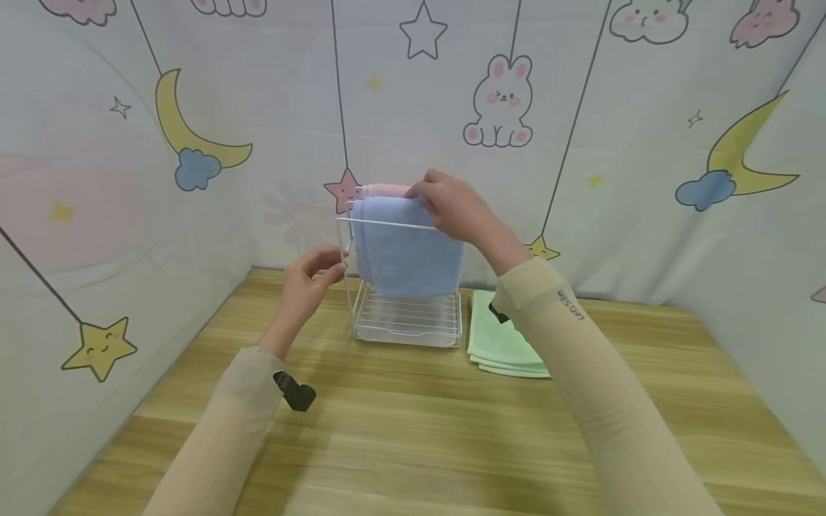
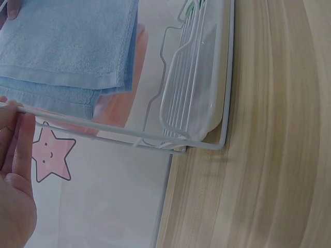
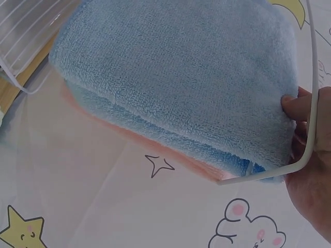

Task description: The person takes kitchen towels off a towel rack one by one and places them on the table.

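Here, cartoon-printed walls (image 1: 284, 100) back the rack (image 1: 408, 332) and wood-grained table (image 1: 413, 430).

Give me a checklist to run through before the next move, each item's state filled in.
1. Left fingers on the rack's left upright: ok, holding it.
2. Right fingers gripping the blue towel: ok, pinched near its top edge.
3. Blue towel fully seated on its bar: cannot tell, the top is partly hidden.
4. Pink towel hanging behind the blue: ok.
5. Green cloth on the rack: not ok, it lies folded on the table beside it.
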The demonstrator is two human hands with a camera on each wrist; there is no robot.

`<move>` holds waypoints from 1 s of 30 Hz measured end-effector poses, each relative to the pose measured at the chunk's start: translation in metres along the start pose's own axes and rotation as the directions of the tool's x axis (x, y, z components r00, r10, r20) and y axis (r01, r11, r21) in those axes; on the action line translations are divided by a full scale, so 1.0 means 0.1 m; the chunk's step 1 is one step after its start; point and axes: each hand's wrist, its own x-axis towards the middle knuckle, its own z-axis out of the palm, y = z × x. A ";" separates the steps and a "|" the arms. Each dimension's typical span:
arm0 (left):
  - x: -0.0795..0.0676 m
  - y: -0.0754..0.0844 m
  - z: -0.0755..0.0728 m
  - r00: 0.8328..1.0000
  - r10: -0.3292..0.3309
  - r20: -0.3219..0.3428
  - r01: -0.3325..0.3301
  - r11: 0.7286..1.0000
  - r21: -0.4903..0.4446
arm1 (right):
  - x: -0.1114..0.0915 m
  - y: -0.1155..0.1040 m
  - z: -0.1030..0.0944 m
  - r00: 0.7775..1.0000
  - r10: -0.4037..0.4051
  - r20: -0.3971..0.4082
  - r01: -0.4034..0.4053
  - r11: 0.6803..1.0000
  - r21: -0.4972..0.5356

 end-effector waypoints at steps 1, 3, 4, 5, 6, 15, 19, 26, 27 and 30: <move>0.00 0.00 0.00 1.000 -0.002 0.001 0.002 1.000 -0.002 | 0.00 0.00 0.00 1.000 0.004 0.012 -0.004 1.000 0.009; 0.00 0.00 0.01 1.000 -0.006 0.004 0.006 1.000 -0.008 | 0.00 -0.01 -0.01 0.999 0.009 0.034 -0.010 1.000 0.025; 0.00 0.00 0.01 1.000 -0.007 0.006 0.007 1.000 -0.009 | 0.00 -0.01 -0.02 0.999 0.009 0.040 -0.011 1.000 0.029; 0.00 0.01 0.01 1.000 -0.008 0.008 0.008 1.000 -0.008 | 0.00 -0.01 -0.02 0.999 0.008 0.045 -0.010 1.000 0.028; 0.00 0.01 0.01 1.000 -0.010 0.009 0.010 1.000 -0.007 | 0.00 -0.01 -0.02 0.999 0.006 0.046 -0.007 1.000 0.025; -0.03 0.14 0.04 1.000 -0.007 0.014 0.007 1.000 0.006 | 0.00 -0.01 -0.02 0.999 0.022 0.030 -0.022 1.000 -0.001; -0.02 0.07 0.05 1.000 -0.013 0.006 0.013 1.000 0.008 | -0.02 -0.01 -0.02 1.000 0.024 0.004 -0.024 1.000 -0.010; 0.00 -0.01 0.05 1.000 0.014 0.001 -0.013 1.000 -0.020 | -0.05 -0.02 0.00 0.998 -0.003 -0.061 0.002 1.000 -0.020; 0.00 -0.01 0.04 1.000 0.013 -0.003 -0.013 1.000 -0.023 | -0.05 -0.02 -0.01 0.997 -0.012 -0.075 0.011 1.000 -0.019; 0.00 -0.02 0.03 1.000 0.013 -0.013 -0.014 0.999 -0.032 | -0.03 -0.03 -0.02 0.994 -0.032 -0.104 0.032 0.999 -0.008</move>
